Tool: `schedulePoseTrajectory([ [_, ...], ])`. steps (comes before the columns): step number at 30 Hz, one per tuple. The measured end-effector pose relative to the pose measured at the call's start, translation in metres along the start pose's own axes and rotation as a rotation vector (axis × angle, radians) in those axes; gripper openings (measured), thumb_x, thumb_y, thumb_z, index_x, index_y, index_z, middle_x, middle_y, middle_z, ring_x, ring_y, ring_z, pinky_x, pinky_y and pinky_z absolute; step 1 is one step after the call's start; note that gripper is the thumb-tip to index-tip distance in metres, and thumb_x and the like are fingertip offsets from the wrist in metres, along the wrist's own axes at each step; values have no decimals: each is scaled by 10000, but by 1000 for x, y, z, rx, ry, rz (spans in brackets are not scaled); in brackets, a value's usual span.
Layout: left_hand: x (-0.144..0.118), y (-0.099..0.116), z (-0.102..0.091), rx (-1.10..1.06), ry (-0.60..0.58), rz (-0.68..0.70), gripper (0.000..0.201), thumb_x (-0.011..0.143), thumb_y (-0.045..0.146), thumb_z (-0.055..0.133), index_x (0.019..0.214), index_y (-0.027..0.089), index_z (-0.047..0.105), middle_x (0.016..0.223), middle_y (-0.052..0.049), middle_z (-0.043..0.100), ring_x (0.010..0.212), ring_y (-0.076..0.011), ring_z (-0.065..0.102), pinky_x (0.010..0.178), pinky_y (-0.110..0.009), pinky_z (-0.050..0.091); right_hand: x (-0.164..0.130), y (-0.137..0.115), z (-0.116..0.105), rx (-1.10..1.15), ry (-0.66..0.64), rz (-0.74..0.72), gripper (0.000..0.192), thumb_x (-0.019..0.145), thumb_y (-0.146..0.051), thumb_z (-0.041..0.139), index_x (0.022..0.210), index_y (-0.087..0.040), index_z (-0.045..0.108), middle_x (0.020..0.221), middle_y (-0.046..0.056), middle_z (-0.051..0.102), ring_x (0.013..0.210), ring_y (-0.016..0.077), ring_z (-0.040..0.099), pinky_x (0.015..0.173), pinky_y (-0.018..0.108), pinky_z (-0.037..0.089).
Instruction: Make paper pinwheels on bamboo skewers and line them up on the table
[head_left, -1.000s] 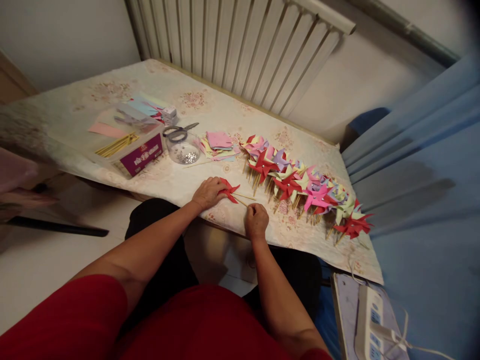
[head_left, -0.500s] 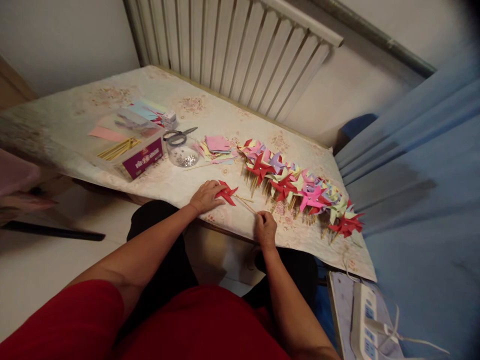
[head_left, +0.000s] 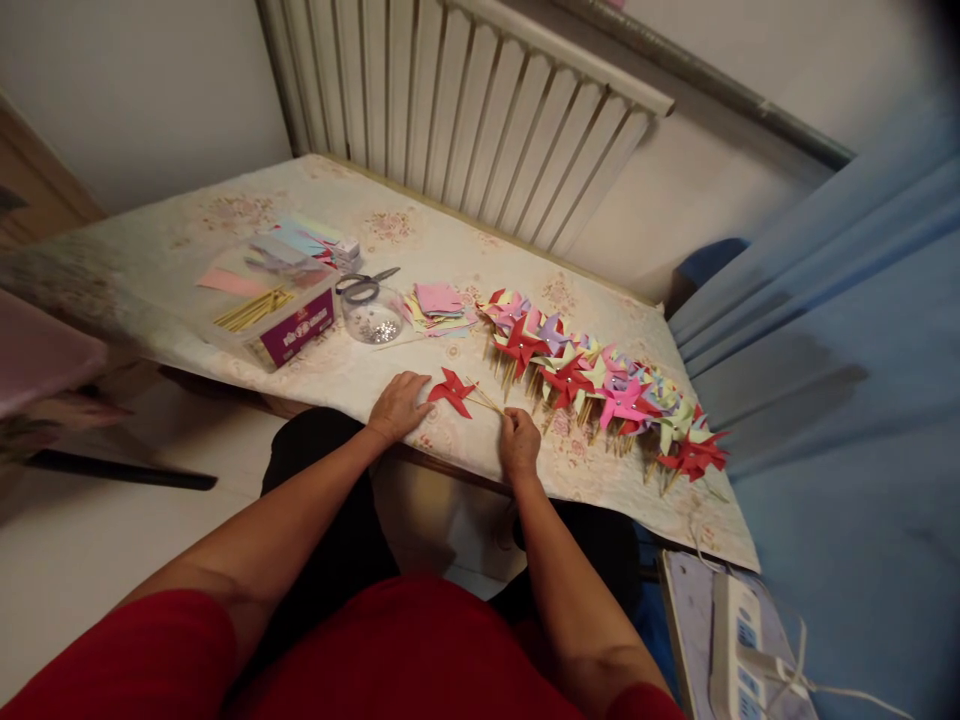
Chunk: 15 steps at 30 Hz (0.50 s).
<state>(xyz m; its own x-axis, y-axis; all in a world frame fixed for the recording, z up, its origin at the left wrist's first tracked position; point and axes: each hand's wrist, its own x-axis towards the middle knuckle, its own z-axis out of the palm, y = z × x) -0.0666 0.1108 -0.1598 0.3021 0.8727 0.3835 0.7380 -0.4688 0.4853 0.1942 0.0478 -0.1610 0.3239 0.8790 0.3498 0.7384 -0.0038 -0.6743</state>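
My left hand (head_left: 398,405) flat, grip open beside red pinwheel (head_left: 451,390) on worktop (head_left: 360,375), right hand (head_left: 519,443) grip pinching its stick (head_left: 484,400), long axis running from head at left toward my right.

Purple label (head_left: 298,328) on side of clear plastic box (head_left: 264,305), far left on bench: white characters present, too small and blurred to read. No other legible text.

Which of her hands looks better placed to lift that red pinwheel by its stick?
Probably the right hand: its fingers already pinch the stick of the red pinwheel. The left hand lies flat on the table beside the paper vanes.
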Motion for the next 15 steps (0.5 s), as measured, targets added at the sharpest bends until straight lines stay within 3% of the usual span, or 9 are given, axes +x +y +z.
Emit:
schedulePoseTrajectory([
  [15,0,-4,6,-93,138,-155,454,808,165,510,1258,172,565,1070,-110,598,996,-253,581,964,-413,496,-37,-19,0,61,-19,9,265,920,-377,455,838,-206,640,727,44,683,656,198,610,655,285,422],
])
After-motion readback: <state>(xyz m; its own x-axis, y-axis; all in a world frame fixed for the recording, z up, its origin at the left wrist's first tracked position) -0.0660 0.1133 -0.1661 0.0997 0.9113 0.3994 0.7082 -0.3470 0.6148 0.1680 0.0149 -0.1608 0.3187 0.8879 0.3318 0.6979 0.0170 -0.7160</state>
